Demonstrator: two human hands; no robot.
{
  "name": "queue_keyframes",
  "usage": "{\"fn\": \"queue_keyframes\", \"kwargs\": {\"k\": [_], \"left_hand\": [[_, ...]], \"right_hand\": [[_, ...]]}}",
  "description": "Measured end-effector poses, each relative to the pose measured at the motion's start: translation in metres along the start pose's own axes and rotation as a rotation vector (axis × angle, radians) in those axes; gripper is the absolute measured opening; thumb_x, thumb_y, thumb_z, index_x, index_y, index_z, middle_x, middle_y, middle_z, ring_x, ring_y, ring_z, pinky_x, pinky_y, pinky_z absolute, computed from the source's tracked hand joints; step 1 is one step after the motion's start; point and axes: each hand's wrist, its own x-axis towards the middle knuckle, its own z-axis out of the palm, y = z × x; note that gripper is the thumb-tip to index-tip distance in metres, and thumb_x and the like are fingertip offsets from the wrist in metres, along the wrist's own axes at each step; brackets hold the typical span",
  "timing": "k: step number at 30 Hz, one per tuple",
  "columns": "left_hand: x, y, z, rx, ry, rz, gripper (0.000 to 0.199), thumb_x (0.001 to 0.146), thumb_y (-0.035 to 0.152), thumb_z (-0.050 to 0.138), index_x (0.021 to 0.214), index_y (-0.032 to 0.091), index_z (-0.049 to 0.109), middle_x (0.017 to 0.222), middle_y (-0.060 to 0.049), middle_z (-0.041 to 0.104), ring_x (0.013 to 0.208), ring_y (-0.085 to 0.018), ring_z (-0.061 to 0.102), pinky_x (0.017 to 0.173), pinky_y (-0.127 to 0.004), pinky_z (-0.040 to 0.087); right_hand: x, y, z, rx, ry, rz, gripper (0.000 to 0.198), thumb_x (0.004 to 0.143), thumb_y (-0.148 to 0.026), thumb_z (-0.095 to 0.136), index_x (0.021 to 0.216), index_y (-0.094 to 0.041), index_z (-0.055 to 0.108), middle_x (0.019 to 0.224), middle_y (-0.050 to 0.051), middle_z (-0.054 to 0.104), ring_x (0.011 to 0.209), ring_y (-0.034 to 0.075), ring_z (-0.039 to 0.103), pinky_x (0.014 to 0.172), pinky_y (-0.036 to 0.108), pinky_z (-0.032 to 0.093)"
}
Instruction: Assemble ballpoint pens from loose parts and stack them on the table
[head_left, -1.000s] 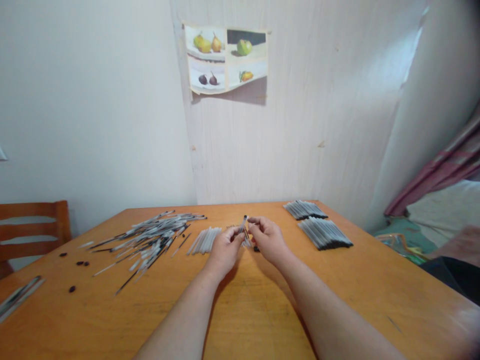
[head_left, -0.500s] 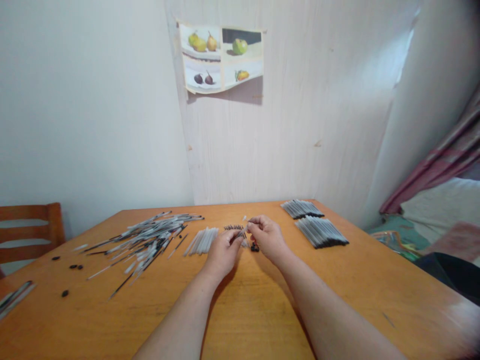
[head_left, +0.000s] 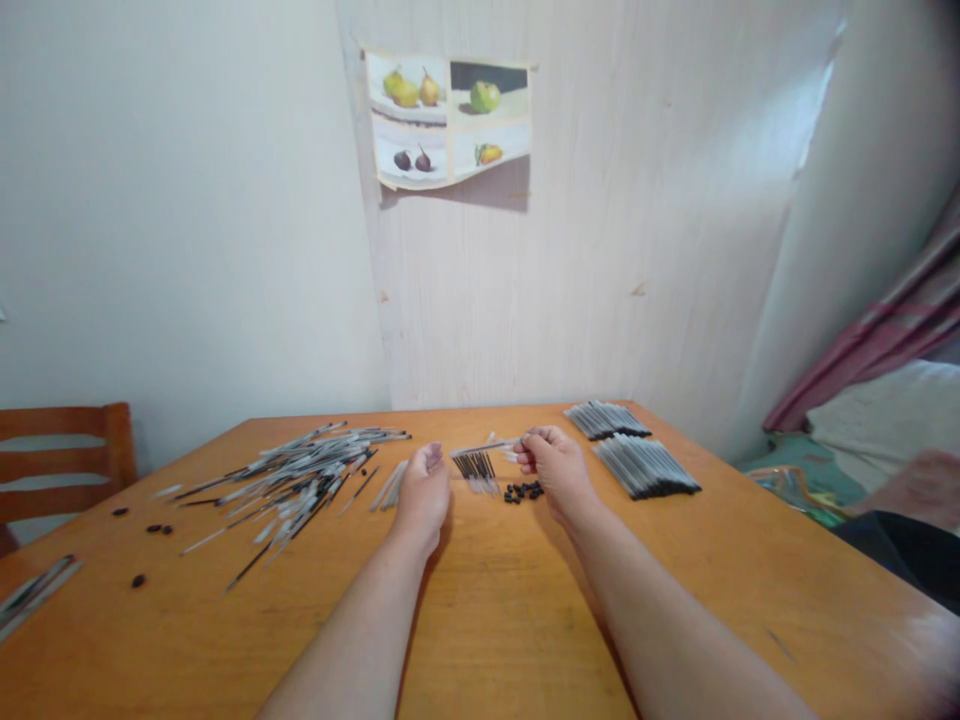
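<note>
My right hand [head_left: 557, 468] pinches a thin clear pen tube [head_left: 484, 447] by its right end, and the tube points left above the table. My left hand [head_left: 424, 492] is apart from that tube, beside a row of clear empty tubes [head_left: 390, 487] that it partly hides. Its fingers look loosely apart, with nothing visible in them. Below the held tube lies a row of short dark refills with pale tips [head_left: 475, 467]. Several small black plugs [head_left: 523, 492] are gathered near my right wrist.
A loose heap of refills and tubes [head_left: 300, 480] spreads over the left of the table [head_left: 480, 620]. Two neat stacks of black-ended tubes [head_left: 645, 466] lie at the back right. Stray black pieces [head_left: 138, 581] sit at the left, near a wooden chair [head_left: 67, 460].
My hands have moved apart: the left drew left toward the clear tubes, letting go of the tube, while the right moved right with it. The row of refills and black plugs now shows more fully.
</note>
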Motion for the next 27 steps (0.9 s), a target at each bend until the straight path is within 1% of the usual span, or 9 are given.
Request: {"fn": "queue_keyframes", "kwargs": {"k": [4,7,10,13,18,20,22,25,27], "left_hand": [[0.0,0.003,0.001,-0.167,-0.034,-0.11,0.03,0.073,0.013,0.061,0.103,0.017,0.063,0.105,-0.011,0.069,0.099,-0.018,0.064,0.093,-0.035,0.046],[0.001,0.002,0.0,-0.23,-0.027,-0.123,0.026,0.073,0.012,0.058,0.097,0.016,0.065,0.101,-0.009,0.069,0.09,-0.015,0.065,0.09,-0.032,0.047],[0.003,0.0,-0.001,-0.275,0.005,-0.113,0.024,0.073,0.01,0.056,0.094,0.016,0.065,0.1,-0.008,0.068,0.087,-0.013,0.066,0.087,-0.03,0.049],[0.005,-0.001,-0.001,-0.284,0.026,-0.093,0.022,0.073,0.011,0.058,0.093,0.017,0.065,0.098,-0.007,0.068,0.087,-0.013,0.065,0.086,-0.029,0.049],[0.006,-0.002,-0.001,-0.269,0.021,-0.062,0.021,0.073,0.015,0.06,0.094,0.016,0.065,0.094,-0.006,0.068,0.085,-0.014,0.065,0.086,-0.03,0.049],[0.005,-0.002,-0.001,-0.266,0.004,-0.054,0.022,0.073,0.017,0.062,0.095,0.016,0.064,0.094,-0.006,0.068,0.085,-0.014,0.065,0.086,-0.03,0.049],[0.003,-0.001,0.0,-0.25,-0.038,-0.047,0.025,0.072,0.021,0.063,0.097,0.016,0.064,0.094,-0.006,0.068,0.087,-0.015,0.065,0.086,-0.031,0.048],[-0.002,0.0,0.003,-0.144,-0.08,-0.003,0.032,0.072,0.029,0.066,0.101,0.016,0.065,0.098,-0.007,0.069,0.091,-0.018,0.064,0.088,-0.034,0.047],[-0.005,0.0,0.004,-0.058,-0.086,0.043,0.034,0.071,0.033,0.067,0.101,0.016,0.066,0.099,-0.008,0.069,0.094,-0.02,0.063,0.09,-0.035,0.046]], "right_hand": [[0.0,-0.001,0.0,0.011,-0.009,0.028,0.013,0.068,-0.026,0.059,0.076,-0.015,0.056,0.068,0.002,0.067,0.052,0.009,0.056,0.047,0.019,0.046],[-0.001,-0.001,0.0,0.004,-0.022,0.038,0.011,0.068,-0.024,0.057,0.075,-0.016,0.056,0.067,0.002,0.066,0.052,0.009,0.056,0.048,0.019,0.046],[-0.002,0.0,-0.002,-0.062,-0.055,0.076,0.007,0.066,-0.021,0.055,0.072,-0.017,0.055,0.064,0.001,0.064,0.052,0.01,0.056,0.048,0.02,0.045],[0.0,-0.001,-0.006,-0.267,-0.129,0.088,0.005,0.066,-0.018,0.051,0.066,-0.017,0.056,0.056,-0.001,0.06,0.048,0.01,0.053,0.046,0.02,0.041],[0.003,-0.009,-0.014,-0.748,-0.303,-0.036,0.016,0.065,-0.012,0.049,0.054,-0.016,0.059,0.047,-0.001,0.055,0.044,0.01,0.049,0.047,0.021,0.034],[0.001,-0.012,-0.019,-0.85,-0.351,-0.059,0.018,0.066,-0.012,0.049,0.052,-0.016,0.06,0.045,-0.001,0.055,0.044,0.01,0.049,0.047,0.021,0.033],[-0.002,-0.014,-0.027,-0.877,-0.376,-0.069,0.019,0.068,-0.015,0.05,0.053,-0.016,0.061,0.046,-0.001,0.057,0.044,0.01,0.05,0.046,0.02,0.033],[-0.004,-0.016,-0.048,-0.853,-0.306,-0.088,0.021,0.074,-0.022,0.051,0.058,-0.016,0.064,0.05,0.0,0.06,0.046,0.01,0.052,0.047,0.02,0.034],[-0.002,-0.018,-0.069,-0.835,-0.181,-0.101,0.023,0.076,-0.028,0.051,0.063,-0.016,0.065,0.054,0.001,0.063,0.049,0.01,0.053,0.048,0.02,0.035]]}}
